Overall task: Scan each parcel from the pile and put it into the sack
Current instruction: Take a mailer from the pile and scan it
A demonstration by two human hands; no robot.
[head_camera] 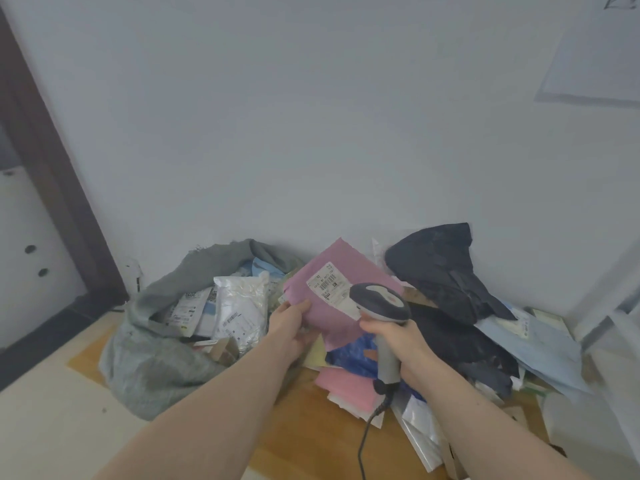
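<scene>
A sack is set at the lower left of centre, against the wall; parcels are held in its mouth; a pile of parcels is spread to its right; between them, a parcel is held up by the left hand; a scanner is gripped just right of it by the right hand; a door frame is placed at the far left.

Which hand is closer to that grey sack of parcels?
Left. The left hand holds the pink parcel right beside the sack; the right hand grips the scanner farther off, over the pile.
</scene>
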